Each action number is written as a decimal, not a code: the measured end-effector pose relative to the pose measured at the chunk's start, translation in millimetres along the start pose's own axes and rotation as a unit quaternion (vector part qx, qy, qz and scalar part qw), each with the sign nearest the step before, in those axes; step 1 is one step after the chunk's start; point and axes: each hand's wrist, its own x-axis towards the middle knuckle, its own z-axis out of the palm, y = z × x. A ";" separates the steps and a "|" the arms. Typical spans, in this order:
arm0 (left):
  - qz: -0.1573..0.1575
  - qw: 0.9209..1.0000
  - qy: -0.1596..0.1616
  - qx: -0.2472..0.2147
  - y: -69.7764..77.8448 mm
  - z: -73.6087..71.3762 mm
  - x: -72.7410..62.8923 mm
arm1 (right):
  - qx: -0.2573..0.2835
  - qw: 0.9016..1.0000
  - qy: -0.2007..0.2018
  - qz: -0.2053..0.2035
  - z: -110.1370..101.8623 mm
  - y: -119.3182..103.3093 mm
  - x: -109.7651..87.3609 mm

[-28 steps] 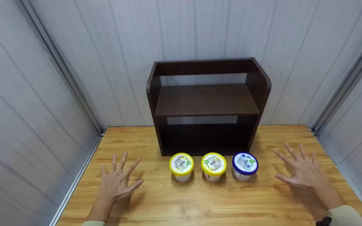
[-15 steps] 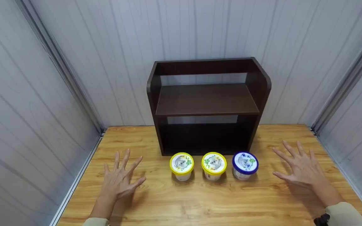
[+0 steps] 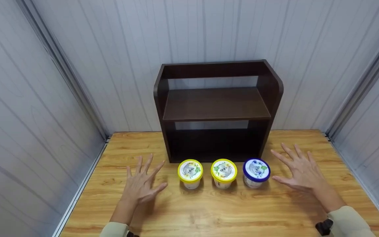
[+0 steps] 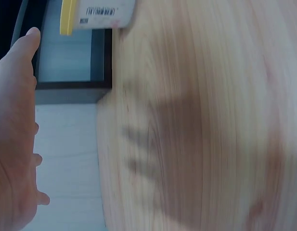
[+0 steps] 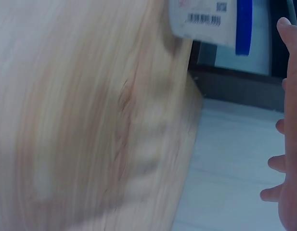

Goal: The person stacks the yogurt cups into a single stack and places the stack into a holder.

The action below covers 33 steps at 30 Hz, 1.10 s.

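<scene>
Three lidded tubs stand upright in a row on the wooden table. The left tub (image 3: pixel 190 172) and the middle tub (image 3: pixel 224 172) have yellow lids; the right tub (image 3: pixel 256 172) has a blue one. My left hand (image 3: pixel 140 187), fingers spread, hovers over the table left of the row, apart from the nearest yellow-lidded tub. On the other side my right hand (image 3: pixel 301 172) is spread too, its thumb and index tip close to the blue-lidded tub. Neither hand holds anything. Each wrist view catches the barcode side of the nearest tub, yellow-lidded (image 4: pixel 101 13) and blue-lidded (image 5: pixel 206 21).
Directly behind the tubs stands a dark brown two-level shelf (image 3: pixel 217 104), against the back wall (image 3: pixel 137 65). The wooden table (image 3: pixel 202 215) runs between pale side walls with metal corner rails. Hand shadows fall on the tabletop.
Both hands have moved inward toward the row of tubs, the left to the right and the right to the left. Tubs and shelf have stayed in place.
</scene>
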 end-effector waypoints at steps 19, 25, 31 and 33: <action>-0.003 0.990 -0.013 -0.139 33.6 28.5 16.4 | 0.112 0.994 0.013 -0.001 17.7 -41.5 19.9; 0.004 0.979 0.014 -0.204 36.3 41.6 18.3 | 0.152 0.988 0.017 0.006 24.3 -47.1 20.4; 0.019 0.954 0.047 -0.295 38.6 54.5 21.2 | 0.207 0.978 0.013 0.035 32.1 -52.3 17.6; 0.023 0.942 0.052 -0.331 41.0 57.6 23.7 | 0.224 0.974 0.014 0.046 34.3 -53.8 15.7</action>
